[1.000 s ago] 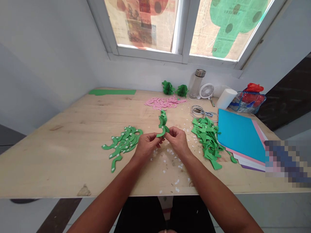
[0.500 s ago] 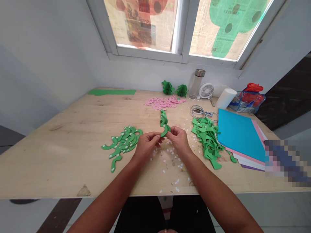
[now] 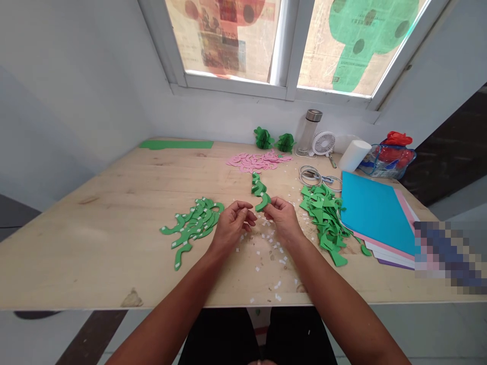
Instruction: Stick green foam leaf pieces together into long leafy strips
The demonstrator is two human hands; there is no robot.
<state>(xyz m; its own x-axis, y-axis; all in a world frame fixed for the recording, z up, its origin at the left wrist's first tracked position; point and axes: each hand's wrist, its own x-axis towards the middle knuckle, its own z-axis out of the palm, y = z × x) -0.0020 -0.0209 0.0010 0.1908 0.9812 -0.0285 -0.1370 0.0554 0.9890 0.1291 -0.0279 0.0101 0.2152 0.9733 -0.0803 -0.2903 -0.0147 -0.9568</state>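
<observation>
My right hand (image 3: 282, 217) pinches a curved green paper strip (image 3: 262, 203) between thumb and fingers at its right end. The strip forms the near part of a wavy green paper chain (image 3: 257, 183) that runs away from me on the table. Just left of it, my left hand (image 3: 235, 219) is apart from the strip, its fingers loosely bent and spread; nothing visible is in them. A pile of wavy green paper pieces with small white squares (image 3: 200, 220) lies left of my left hand. Small white paper scraps (image 3: 279, 248) are scattered below and between the hands.
Green paper offcuts (image 3: 325, 218) lie at right beside stacked coloured sheets (image 3: 376, 208). Tape rolls (image 3: 310, 175), pink cutouts (image 3: 258, 161), green paper ornaments (image 3: 263, 138), a glass bottle (image 3: 307, 134), a small fan (image 3: 323, 143) and a white roll (image 3: 353, 155) are toward the back.
My left hand has let go of the green strip's near end and drawn slightly left. My right hand still holds the strip, which has shifted a little to the right.
</observation>
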